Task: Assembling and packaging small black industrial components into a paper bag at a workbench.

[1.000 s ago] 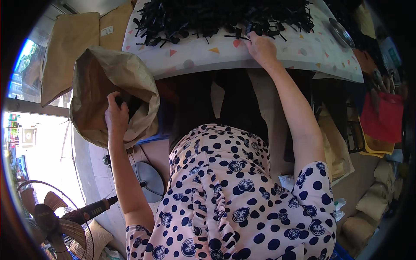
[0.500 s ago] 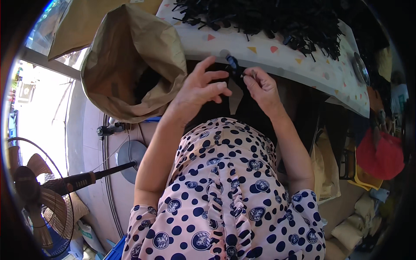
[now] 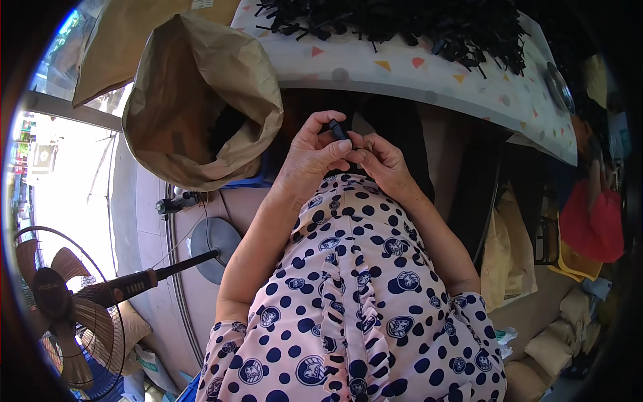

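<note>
Small black clip point(image 3: 338, 128) sits btwn both hands, just under the counter point(image 3: 402, 74) edge. Left hand point(image 3: 315, 151) pinches it, right hand point(image 3: 383, 161) fingertips closed on its 5 o'clock end; long axis runs 11–5 o'clock.

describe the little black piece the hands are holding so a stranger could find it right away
Start at the table with the white cloth dotted with coloured triangles, heaped with black plastic pieces. Just below its near edge, above the polka-dot lap, the left hand and right hand meet. The small black piece is pinched between their fingertips, the only one held rather than lying in the heap.
</note>
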The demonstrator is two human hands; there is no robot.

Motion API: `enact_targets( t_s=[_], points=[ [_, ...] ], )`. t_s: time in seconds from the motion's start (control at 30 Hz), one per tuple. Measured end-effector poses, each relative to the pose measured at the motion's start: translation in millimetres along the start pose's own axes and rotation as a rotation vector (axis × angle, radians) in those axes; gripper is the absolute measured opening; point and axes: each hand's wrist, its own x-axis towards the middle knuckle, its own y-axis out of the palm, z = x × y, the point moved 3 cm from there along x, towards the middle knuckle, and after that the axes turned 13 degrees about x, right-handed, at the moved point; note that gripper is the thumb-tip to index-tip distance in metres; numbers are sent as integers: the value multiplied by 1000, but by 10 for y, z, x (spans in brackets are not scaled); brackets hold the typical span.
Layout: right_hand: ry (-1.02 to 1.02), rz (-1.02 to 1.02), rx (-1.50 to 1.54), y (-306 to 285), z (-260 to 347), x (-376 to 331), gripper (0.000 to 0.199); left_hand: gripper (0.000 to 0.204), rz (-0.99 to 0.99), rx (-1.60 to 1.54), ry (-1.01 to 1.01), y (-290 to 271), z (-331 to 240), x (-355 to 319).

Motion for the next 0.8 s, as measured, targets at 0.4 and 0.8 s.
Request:
enact_targets(
  t_s=[0.4, 0.8],
  points=[
    [-102, -63, -208, 135, 317, -66, 20, 31, -158, 555, 71, 223, 69, -23],
    [10, -32, -419, 168, 295, -86, 21, 24, -206, 1149, 147, 285, -4, -46]
  ],
)
